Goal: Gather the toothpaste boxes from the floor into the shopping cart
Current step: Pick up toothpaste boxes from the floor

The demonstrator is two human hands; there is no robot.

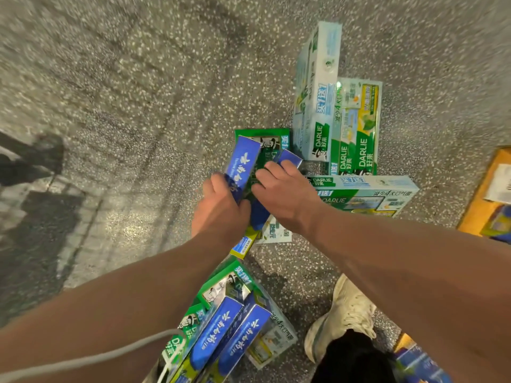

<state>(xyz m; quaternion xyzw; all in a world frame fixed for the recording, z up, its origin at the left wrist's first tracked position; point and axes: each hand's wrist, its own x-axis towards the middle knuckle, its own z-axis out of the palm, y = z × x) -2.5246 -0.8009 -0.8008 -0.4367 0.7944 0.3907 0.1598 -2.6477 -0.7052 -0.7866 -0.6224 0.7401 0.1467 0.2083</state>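
Left edge: blurred dark shapes over speckled floor (138, 78). Centre: left hand (221, 208), fingers clamped on a blue toothpaste box (242, 164) tilted up off the pile. Just beside: right hand (284, 194), fingers curled down over a second blue box (290, 157), grip hidden, so cannot tell whether closed on it. Beneath both: a green Darlie box (262, 136) flat on the floor. Near bottom centre: a heap of blue and green boxes (229, 327). Right: pale Darlie multipacks (318, 92) on the floor, then a white sneaker (345, 313), and an orange carton (481, 194) at the edge.
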